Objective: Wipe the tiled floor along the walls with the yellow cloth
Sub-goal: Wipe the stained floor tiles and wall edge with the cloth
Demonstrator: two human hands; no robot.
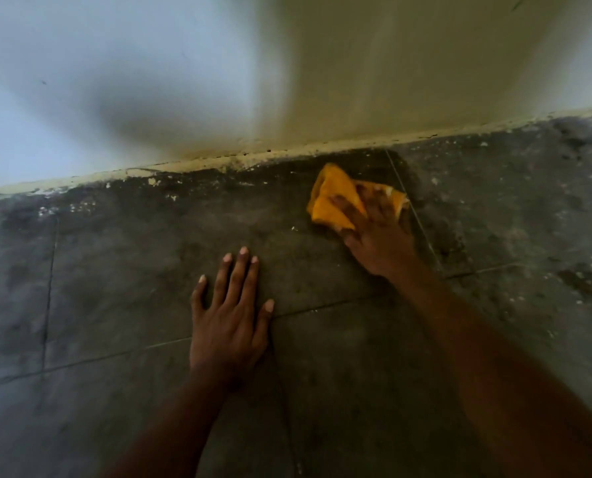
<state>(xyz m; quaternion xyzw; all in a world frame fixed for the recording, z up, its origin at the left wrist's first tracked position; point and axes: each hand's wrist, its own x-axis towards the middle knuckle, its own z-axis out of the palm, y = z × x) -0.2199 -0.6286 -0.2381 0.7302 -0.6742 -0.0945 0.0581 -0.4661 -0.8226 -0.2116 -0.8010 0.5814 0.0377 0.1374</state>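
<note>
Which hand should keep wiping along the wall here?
Right. The right hand already grips the yellow cloth close to the wall; the left hand lies flat on the floor, propping.

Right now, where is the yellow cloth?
In the head view, the yellow cloth lies on the tiled floor right of centre, under the right hand, just below the wall's bottom edge.

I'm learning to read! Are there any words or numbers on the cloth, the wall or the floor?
No words, numbers or signs show anywhere.
yellow cloth: plain, no label in view.
wall: bare paint.
tiled floor: only stains and specks.
</note>
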